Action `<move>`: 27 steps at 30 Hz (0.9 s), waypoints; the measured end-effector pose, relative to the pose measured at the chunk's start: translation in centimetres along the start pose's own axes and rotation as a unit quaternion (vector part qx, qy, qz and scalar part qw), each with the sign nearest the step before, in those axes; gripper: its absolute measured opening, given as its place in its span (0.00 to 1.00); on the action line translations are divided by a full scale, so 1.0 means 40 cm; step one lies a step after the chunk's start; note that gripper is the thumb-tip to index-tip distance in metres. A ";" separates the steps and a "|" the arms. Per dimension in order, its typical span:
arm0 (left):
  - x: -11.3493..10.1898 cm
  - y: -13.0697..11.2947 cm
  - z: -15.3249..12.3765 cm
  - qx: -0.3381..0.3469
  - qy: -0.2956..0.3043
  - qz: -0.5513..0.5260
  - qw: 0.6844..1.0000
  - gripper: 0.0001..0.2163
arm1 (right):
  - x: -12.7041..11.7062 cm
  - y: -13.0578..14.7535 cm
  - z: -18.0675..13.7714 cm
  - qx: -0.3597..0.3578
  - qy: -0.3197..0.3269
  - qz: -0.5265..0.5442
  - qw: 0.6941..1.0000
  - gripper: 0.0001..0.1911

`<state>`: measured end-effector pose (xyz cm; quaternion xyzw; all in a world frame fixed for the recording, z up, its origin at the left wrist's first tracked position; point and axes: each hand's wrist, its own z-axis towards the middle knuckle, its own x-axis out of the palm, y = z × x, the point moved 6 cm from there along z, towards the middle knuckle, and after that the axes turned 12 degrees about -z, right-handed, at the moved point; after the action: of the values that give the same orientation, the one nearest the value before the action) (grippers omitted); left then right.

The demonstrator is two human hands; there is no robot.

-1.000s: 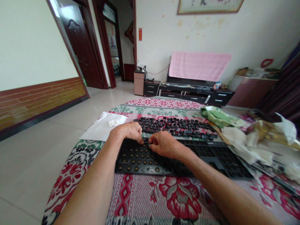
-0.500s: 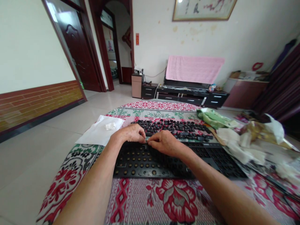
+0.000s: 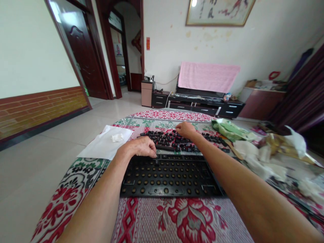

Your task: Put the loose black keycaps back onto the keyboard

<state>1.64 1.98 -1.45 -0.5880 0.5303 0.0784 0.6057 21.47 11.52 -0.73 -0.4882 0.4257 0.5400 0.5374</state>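
Left hand is lying palm down, fingers curled, tips pressing on the far edge of the keyboard. Can't tell if it's pinching anything.

Right hand is hovering palm down on the loose keycaps, fingers dipping into the pile. Can't tell if it's gripping a cap, since the tips are hidden.

Change: half a second ago both hands were meeting fingertip to fingertip at the keyboard's far-left rows. Now the right one is sitting further out, over the pile, while the left is staying put. So the two-handed pinch at the board is over, and the work is splitting: one hand bracing the frame, the other in the caps.

Keyboard is lying flat on the floral tablecloth, directly in front of the person, stripped, with bare switch domes showing. Its long axis is running left to right across the view, the wide space-bar slot facing the person and the top row facing away toward the pile. Its right end is hiding under the right forearm.

Caps are spreading in a band just beyond the board, parallel to it.

Further out: white paper sheet with a crumpled wad to the left, green packet and a litter of wrappers to the right.
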 end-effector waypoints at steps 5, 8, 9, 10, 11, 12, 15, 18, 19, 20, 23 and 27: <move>0.000 -0.004 -0.004 -0.004 0.000 0.002 1.000 0.14 | 0.035 0.001 0.033 -0.010 0.013 0.006 1.000 0.15; 0.001 -0.005 -0.005 -0.012 0.000 0.002 1.000 0.14 | 0.044 0.004 0.040 -0.020 0.016 0.018 1.000 0.13; 0.002 -0.005 -0.005 -0.014 0.001 0.001 1.000 0.13 | 0.044 0.005 0.041 -0.022 0.015 0.022 0.999 0.13; 0.002 -0.005 -0.005 -0.016 0.001 -0.001 1.000 0.13 | 0.040 0.007 0.040 -0.022 0.011 0.025 0.999 0.13; 0.002 -0.004 -0.005 -0.018 0.001 -0.002 1.000 0.13 | 0.032 0.008 0.038 -0.022 0.002 0.028 0.999 0.13; 0.002 -0.003 -0.004 -0.018 0.002 -0.003 1.000 0.14 | 0.022 0.009 0.033 -0.022 -0.010 0.030 0.999 0.14; 0.002 -0.002 -0.002 -0.009 0.002 -0.004 1.000 0.14 | -0.021 0.021 0.003 -0.050 -0.071 0.062 0.994 0.15; 0.001 0.000 -0.001 0.001 0.001 -0.006 1.000 0.14 | -0.055 0.034 -0.051 -0.103 -0.129 0.140 0.976 0.14; 0.001 0.000 -0.001 0.004 0.001 -0.007 1.000 0.14 | -0.060 0.036 -0.070 -0.114 -0.139 0.166 0.970 0.13; 0.001 -0.001 -0.002 0.006 0.002 -0.009 1.000 0.14 | -0.062 0.037 -0.089 -0.121 -0.144 0.187 0.964 0.13; 0.001 -0.003 -0.004 0.007 0.005 -0.012 1.000 0.15 | -0.062 0.042 -0.137 -0.145 -0.149 0.242 0.948 0.14; 0.001 -0.004 -0.004 0.005 0.004 -0.007 1.000 0.15 | -0.064 0.050 -0.174 -0.160 -0.150 0.279 0.935 0.13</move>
<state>1.70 1.80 -1.34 -0.5890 0.5294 0.0693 0.6066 19.81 4.13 0.52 -0.3426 0.3674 0.7962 0.3371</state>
